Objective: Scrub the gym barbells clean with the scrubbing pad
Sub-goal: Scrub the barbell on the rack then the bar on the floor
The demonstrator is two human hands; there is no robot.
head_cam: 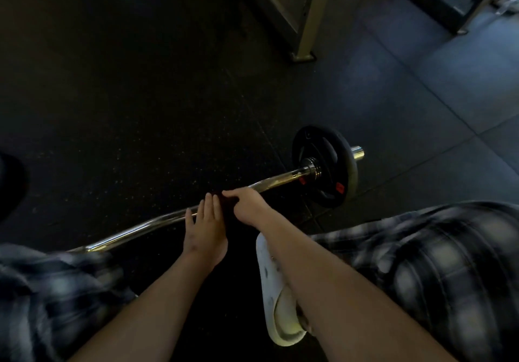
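Where the head camera looks down onto a dark speckled floor (134,103), a chrome curl barbell (280,178) lies slantwise, running from the lower left up to the right. Its right end carries a black weight plate (325,162), and the bare tip of the sleeve shows just past the plate. The left hand (203,232) lies flat across the middle of the bar with its fingers straight and together, so its grip is slack and holds nothing. Just right of it, the right hand (248,207) has its fingers curled and its thumb and forefinger pinched on a dark scrubbing pad (226,201). The pad is hard to make out in the dim light. It covers the bar between the two hands. Both forearms are bare. Blurred plaid cloth (435,263) fills the lower right and lower left corners. A white sandal (273,285) shows under the right forearm. A pale metal frame leg (307,21) stands on the floor at the top.
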